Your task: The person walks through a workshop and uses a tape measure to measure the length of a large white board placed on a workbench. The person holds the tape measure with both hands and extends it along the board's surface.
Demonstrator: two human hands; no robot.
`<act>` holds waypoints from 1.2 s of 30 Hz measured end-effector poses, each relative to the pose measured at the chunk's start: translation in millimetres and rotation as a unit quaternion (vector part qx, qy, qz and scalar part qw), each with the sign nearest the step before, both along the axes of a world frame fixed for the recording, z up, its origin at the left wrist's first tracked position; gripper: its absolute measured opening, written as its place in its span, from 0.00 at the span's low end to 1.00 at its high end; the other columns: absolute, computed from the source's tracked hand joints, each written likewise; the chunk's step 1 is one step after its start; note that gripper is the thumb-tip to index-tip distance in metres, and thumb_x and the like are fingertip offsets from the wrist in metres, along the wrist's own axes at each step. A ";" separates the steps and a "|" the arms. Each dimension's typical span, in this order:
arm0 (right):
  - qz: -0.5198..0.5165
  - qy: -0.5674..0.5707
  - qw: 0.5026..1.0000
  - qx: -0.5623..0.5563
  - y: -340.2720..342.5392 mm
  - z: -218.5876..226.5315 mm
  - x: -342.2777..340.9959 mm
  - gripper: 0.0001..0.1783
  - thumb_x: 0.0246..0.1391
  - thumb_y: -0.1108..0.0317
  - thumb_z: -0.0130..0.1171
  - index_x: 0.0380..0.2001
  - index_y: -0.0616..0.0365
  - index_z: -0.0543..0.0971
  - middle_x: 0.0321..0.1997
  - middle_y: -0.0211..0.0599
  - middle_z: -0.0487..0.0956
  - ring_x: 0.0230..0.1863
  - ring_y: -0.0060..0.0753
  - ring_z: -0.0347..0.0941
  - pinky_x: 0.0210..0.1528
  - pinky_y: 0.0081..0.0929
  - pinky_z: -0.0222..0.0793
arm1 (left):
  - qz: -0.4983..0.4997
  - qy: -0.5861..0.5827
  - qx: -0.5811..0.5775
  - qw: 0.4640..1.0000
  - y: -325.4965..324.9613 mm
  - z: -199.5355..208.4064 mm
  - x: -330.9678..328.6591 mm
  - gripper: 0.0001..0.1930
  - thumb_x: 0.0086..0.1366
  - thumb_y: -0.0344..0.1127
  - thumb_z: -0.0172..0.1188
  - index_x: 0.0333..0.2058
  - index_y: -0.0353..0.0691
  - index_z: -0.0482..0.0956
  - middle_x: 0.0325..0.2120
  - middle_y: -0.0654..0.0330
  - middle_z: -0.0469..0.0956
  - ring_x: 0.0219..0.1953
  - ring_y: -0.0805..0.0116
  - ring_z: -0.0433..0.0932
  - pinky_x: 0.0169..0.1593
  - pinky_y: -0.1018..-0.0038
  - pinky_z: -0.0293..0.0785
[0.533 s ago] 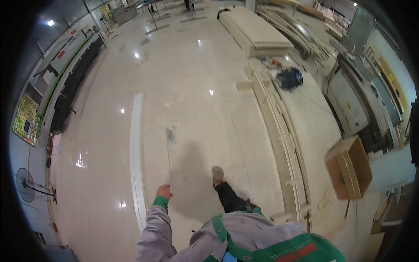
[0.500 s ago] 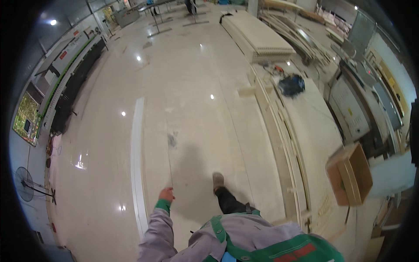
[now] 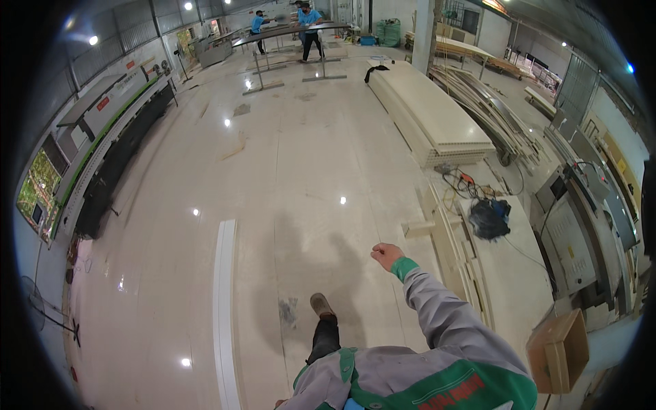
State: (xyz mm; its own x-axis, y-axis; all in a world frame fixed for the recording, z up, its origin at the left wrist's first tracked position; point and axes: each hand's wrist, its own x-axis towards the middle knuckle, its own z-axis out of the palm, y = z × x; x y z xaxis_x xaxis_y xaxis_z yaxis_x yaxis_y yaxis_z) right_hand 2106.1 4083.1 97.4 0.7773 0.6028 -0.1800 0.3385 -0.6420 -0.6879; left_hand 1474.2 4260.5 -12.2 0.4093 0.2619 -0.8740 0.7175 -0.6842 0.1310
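Observation:
My right hand (image 3: 387,255) is stretched out ahead of me over the glossy floor, in a grey sleeve with a green cuff. Its fingers are curled and hold nothing. It hangs just left of a stack of cream boards (image 3: 454,253). My left hand is out of sight below the picture's lower edge. My foot in a dark shoe (image 3: 321,305) is stepping forward on the floor. A long white plank (image 3: 225,307) lies flat on the floor to my left.
A black bag (image 3: 489,219) lies on a white worktable (image 3: 512,273) at my right, with a cardboard box (image 3: 557,352) nearer. A thick stack of cream panels (image 3: 437,116) stands ahead. A long machine (image 3: 102,157) lines the left wall. Two people (image 3: 307,27) work far off.
My left arm, forward before, has swung back out of sight, and my right arm has swung forward. The view has tilted up as I walk on.

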 end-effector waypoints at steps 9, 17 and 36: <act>0.043 0.162 0.905 -0.390 22.0 -174.9 113.7 0.36 0.70 0.38 0.45 0.61 0.55 0.83 0.67 0.50 0.80 0.69 0.56 0.74 0.73 0.50 0.65 | -0.065 -0.086 0.013 0.994 316.3 -10.7 388.8 0.20 0.66 0.51 0.58 0.46 0.45 0.89 0.44 0.47 0.88 0.49 0.46 0.87 0.56 0.51 0.80; 0.051 0.356 0.820 -0.445 59.3 -228.2 181.3 0.34 0.68 0.36 0.48 0.53 0.52 0.87 0.58 0.45 0.86 0.62 0.49 0.80 0.68 0.49 0.71 | 0.400 -0.314 -0.012 0.861 575.4 3.5 763.7 0.23 0.62 0.32 0.67 0.57 0.36 0.83 0.45 0.43 0.88 0.46 0.47 0.88 0.58 0.56 0.81; -0.102 0.029 0.994 -0.034 630.2 -50.3 1177.4 0.27 0.66 0.48 0.60 0.56 0.59 0.84 0.58 0.51 0.85 0.62 0.55 0.79 0.66 0.46 0.73 | -0.111 0.011 0.006 0.994 800.8 -5.2 1242.3 0.16 0.69 0.40 0.60 0.49 0.42 0.89 0.47 0.49 0.89 0.51 0.52 0.88 0.55 0.55 0.83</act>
State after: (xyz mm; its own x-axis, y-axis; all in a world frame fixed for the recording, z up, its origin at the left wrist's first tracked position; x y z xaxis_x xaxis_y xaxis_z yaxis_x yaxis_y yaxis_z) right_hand 3283.6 4713.3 47.1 0.8691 0.4185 -0.2638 0.1569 -0.7388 -0.6554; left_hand 2716.5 5061.4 -17.3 0.4388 0.1783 -0.8807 0.5516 -0.8272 0.1074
